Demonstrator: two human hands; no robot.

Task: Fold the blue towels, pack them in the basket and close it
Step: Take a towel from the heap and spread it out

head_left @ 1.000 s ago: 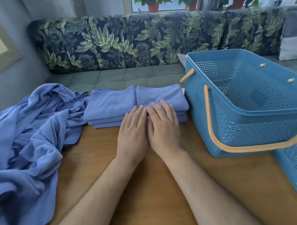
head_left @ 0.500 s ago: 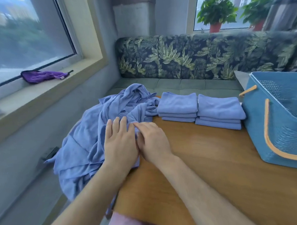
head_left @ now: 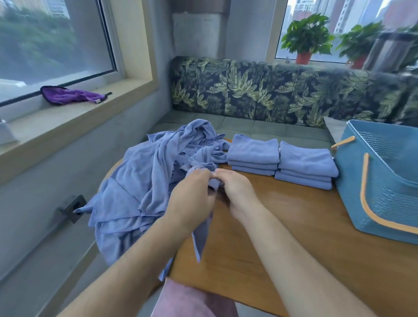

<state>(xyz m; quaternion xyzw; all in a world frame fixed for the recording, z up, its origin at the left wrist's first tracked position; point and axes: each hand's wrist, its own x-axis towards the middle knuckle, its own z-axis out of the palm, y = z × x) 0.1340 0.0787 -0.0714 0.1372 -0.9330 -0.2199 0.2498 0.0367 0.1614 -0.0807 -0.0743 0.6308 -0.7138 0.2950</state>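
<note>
Grips one loose blue cloth towel (head_left: 203, 237) with both hands at once: with the left hand (head_left: 190, 202) clenched on a bunched fold, and with the right hand (head_left: 238, 193) clenched on the same fold just beside it, knuckles nearly touching. Holds that towel over the near left part of the brown wooden desk (head_left: 290, 238), with a tail of it hanging below the left wrist toward the desk's near edge.

To the left, touching the held towel: a crumpled heap of unfolded blue towels (head_left: 141, 175), spilling over the desk's left edge. Farther back on the desk, side by side: two neat stacks of folded blue towels (head_left: 253, 154), with the right stack (head_left: 306, 163) just beside the blue perforated plastic basket (head_left: 384, 186) with orange handles, open on top, at the desk's right end.

Behind the desk: a leaf-print bench backrest (head_left: 260, 93). On the windowsill at left: a crumpled purple cloth (head_left: 71, 95).
</note>
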